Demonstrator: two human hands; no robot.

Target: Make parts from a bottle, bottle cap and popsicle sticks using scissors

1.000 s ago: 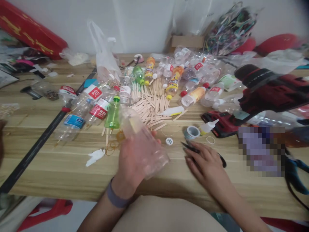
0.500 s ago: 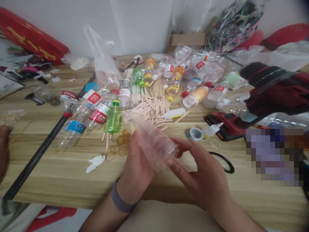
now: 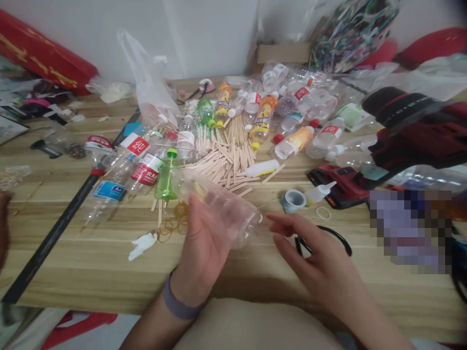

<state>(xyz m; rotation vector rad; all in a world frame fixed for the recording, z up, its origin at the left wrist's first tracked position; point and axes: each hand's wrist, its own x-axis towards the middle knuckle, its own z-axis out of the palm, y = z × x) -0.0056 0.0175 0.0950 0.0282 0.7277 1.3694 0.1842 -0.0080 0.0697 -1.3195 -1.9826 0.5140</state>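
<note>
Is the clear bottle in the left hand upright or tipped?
Tipped: the clear bottle lies aslant in the left hand, one end toward the green-capped bottle, the other toward the right hand.

My left grip is a bare hand, and above it a flat wristband in dull purple-grey wraps around the left wrist, broad and one even colour along the part I can see. My right grip is bare as well, its forearm uncovered down to the picture's edge. Over the torso I make out pale beige clothing, smooth and plain, slightly blurred.
</note>
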